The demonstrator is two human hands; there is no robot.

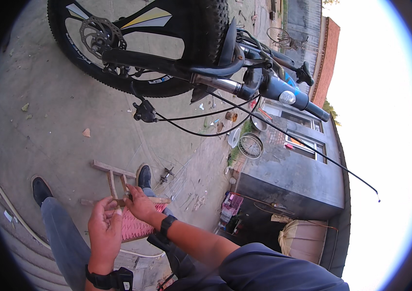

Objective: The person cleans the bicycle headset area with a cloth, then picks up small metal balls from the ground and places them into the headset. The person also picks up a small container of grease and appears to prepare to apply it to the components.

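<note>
A small wooden stool with a pink woven seat stands in front of me between my legs. My left hand is closed at the seat's near left corner, thumb against the fingers. My right hand lies over the stool's wooden edge beside it, its fingers curled close to the left fingertips. Anything small pinched between the fingers is too hidden to name. Beyond the hands is a bicycle fork with its wheel and brake disc. A brake lever hangs loose on black cable.
A wheel hub lies on the concrete right of my shoe, among scattered thin spokes. Further right are a bare wheel rim, a pale basin and a pink crate near a grey building. A hose runs at left.
</note>
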